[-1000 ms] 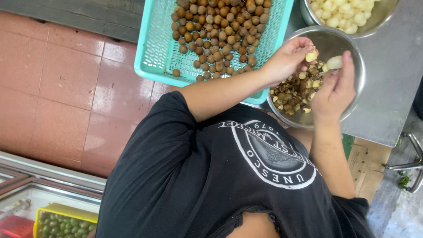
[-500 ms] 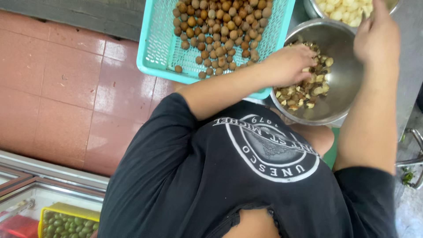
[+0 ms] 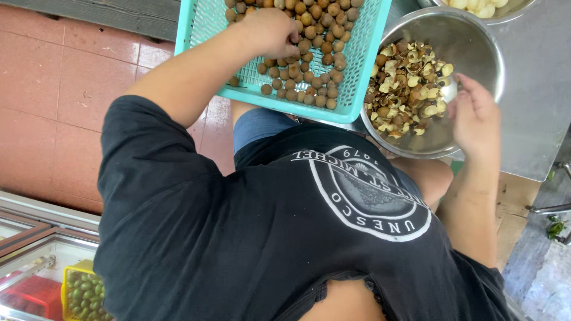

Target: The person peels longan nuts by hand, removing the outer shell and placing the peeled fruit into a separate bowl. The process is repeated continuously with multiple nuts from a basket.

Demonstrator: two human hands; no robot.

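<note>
Over a red tiled floor (image 3: 59,77) and a steel table (image 3: 535,89), a person sorts small round fruit, seen from their own head. At lower left sits a yellow crate (image 3: 83,294) of green fruit, well apart from the work. The left hand (image 3: 270,30) reaches into a turquoise basket (image 3: 285,102), its fingers curled down onto the brown fruit (image 3: 309,71) heaped there; whether it already pinches one cannot be told, since the fingertips are hidden among them. Just beside the basket stands a steel bowl (image 3: 476,35) holding a pile of shells (image 3: 404,83). The right hand (image 3: 476,116) hovers at that bowl's near rim, fingers loosely spread and apparently empty. A second bowl (image 3: 482,9) of pale peeled fruit shows at the top edge.

The step in hand looks like fetching a fresh unpeeled fruit from the basket. The next move would call for a clean pinch on a single fruit, lifted clear of its neighbours and brought across to the waiting right hand over the shells.

Half a second earlier the left hand lay at the bowl of shells and the right hand stretched up to the bowl of peeled fruit. Now the left has crossed to the basket and the right has dropped back to the shell bowl's rim.
</note>
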